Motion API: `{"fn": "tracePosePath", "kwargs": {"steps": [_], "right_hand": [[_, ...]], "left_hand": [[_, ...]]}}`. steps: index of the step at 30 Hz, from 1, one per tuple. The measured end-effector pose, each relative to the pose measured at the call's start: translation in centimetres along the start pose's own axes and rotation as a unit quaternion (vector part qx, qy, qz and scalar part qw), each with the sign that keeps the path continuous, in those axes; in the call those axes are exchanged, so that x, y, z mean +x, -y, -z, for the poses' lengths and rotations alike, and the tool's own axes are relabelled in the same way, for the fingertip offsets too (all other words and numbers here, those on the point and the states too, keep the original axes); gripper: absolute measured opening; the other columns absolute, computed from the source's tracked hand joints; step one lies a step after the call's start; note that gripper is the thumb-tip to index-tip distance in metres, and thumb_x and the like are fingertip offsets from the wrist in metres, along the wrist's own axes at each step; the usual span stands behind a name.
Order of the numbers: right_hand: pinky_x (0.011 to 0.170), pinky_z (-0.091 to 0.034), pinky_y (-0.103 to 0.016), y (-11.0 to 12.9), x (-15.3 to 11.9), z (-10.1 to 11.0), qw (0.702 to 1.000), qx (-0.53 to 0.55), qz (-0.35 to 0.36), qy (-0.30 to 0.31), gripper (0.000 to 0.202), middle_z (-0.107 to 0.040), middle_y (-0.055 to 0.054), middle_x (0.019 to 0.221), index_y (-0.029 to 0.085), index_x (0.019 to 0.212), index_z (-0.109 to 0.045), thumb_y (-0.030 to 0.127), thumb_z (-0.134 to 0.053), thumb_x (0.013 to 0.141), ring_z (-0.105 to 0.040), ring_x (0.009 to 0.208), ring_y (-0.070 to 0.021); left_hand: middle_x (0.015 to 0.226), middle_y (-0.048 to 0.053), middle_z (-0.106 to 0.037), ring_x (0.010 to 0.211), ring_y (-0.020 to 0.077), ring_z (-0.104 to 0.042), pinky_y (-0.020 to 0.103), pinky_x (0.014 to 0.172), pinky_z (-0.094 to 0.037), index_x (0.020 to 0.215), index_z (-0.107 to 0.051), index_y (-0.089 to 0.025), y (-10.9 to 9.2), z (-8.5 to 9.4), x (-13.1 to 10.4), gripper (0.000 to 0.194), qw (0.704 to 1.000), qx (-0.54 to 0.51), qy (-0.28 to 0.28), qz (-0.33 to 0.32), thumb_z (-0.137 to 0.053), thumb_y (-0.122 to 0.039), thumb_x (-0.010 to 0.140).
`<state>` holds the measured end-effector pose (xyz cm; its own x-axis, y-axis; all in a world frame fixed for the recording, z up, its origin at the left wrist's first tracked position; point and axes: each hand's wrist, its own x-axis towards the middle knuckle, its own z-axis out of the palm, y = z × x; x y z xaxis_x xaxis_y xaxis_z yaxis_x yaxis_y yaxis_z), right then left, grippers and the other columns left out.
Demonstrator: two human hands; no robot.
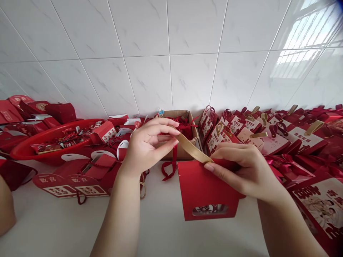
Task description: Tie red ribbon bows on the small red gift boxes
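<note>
A red gift box (198,185) with an oval window near its lower edge is in front of me, slightly right of centre. My right hand (238,167) pinches the top edge of the box, its thumb over one end of a gold ribbon strap (194,150). The other end of the strap is between the fingertips and thumb of my left hand (152,142), up and to the left. The strap stretches in a slanting band between both hands. The far side of the box is hidden.
A cardboard box (184,115) with dark red ribbons stands by the tiled wall. Left are a red basin (24,150) of small packets and several opened red boxes (75,182). Rows of handled gift boxes (302,137) fill the right. Part of another person's arm (5,208) shows at far left.
</note>
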<state>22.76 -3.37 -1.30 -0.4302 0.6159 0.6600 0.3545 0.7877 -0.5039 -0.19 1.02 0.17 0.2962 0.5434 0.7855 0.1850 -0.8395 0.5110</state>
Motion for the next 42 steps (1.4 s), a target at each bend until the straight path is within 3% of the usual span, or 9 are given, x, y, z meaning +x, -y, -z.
{"fn": "tracePosePath", "kwargs": {"steps": [6,9,13,17,25,31,42], "right_hand": [[0.048,-0.034,-0.020,0.2,-0.2,0.1,1.000,-0.011,0.024,0.009,0.010,-0.051,0.000,0.064,0.013,0.074,-0.062,0.017,-0.062,0.084,-0.044,0.055,-0.0073],[0.049,-0.037,-0.020,0.4,-0.3,0.1,0.998,-0.011,0.049,0.022,0.009,-0.054,-0.002,0.067,0.013,0.077,-0.062,0.016,-0.060,0.085,-0.047,0.057,-0.0079],[0.050,-0.038,-0.021,0.7,-0.5,0.2,0.996,-0.035,0.086,0.017,0.008,-0.056,-0.003,0.069,0.013,0.079,-0.062,0.014,-0.058,0.086,-0.048,0.058,-0.0086],[0.053,-0.039,-0.023,0.7,-0.7,0.2,0.988,-0.085,0.132,0.008,0.006,-0.058,-0.005,0.071,0.013,0.081,-0.061,0.013,-0.059,0.086,-0.048,0.060,-0.0100],[0.058,-0.043,-0.026,0.8,-0.9,0.5,0.975,-0.118,0.189,-0.026,0.001,-0.060,-0.006,0.074,0.013,0.085,-0.061,0.013,-0.060,0.085,-0.052,0.063,-0.0123],[0.058,-0.045,-0.027,1.3,-0.9,0.6,0.975,-0.107,0.196,-0.021,0.003,-0.061,-0.005,0.072,0.015,0.084,-0.060,0.014,-0.058,0.086,-0.054,0.062,-0.0126],[0.062,-0.049,-0.028,1.6,-1.2,0.6,0.972,-0.112,0.203,-0.021,0.004,-0.062,-0.006,0.073,0.014,0.088,-0.062,0.016,-0.059,0.086,-0.060,0.065,-0.0149]], "left_hand": [[0.103,0.007,-0.066,0.094,0.0156,-0.064,0.024,0.075,-0.058,0.085,-0.073,-0.018,-0.7,-1.1,0.0,0.013,0.997,0.049,0.056,-0.010,-0.067,-0.010,0.076],[0.102,0.006,-0.068,0.091,0.0150,-0.064,0.023,0.076,-0.056,0.083,-0.074,-0.019,-1.5,-1.9,0.1,0.012,0.995,0.045,0.087,0.020,-0.068,-0.012,0.076],[0.079,0.002,-0.070,0.071,0.0111,-0.066,0.018,0.062,-0.055,0.082,-0.072,-0.017,-2.6,-2.6,0.2,0.006,0.981,-0.077,0.117,0.133,-0.067,-0.016,0.078],[0.073,0.000,-0.071,0.064,0.0091,-0.065,0.015,0.058,-0.054,0.078,-0.069,-0.015,-3.2,-2.6,0.1,0.008,0.953,-0.190,0.121,0.202,-0.073,-0.011,0.072],[0.084,0.006,-0.073,0.081,0.0199,-0.069,0.027,0.069,-0.057,0.080,-0.070,-0.015,-3.9,-2.4,-0.4,0.016,0.938,-0.248,0.137,0.198,-0.074,-0.005,0.068],[0.077,0.008,-0.073,0.074,0.0203,-0.070,0.029,0.065,-0.058,0.076,-0.070,-0.014,-4.3,-2.4,-0.7,0.012,0.943,-0.256,0.136,0.164,-0.074,-0.006,0.068],[0.077,0.009,-0.073,0.076,0.0226,-0.070,0.034,0.066,-0.059,0.077,-0.068,-0.018,-4.3,-1.6,-0.6,0.001,0.951,-0.216,0.193,0.112,-0.069,-0.018,0.077]]}}
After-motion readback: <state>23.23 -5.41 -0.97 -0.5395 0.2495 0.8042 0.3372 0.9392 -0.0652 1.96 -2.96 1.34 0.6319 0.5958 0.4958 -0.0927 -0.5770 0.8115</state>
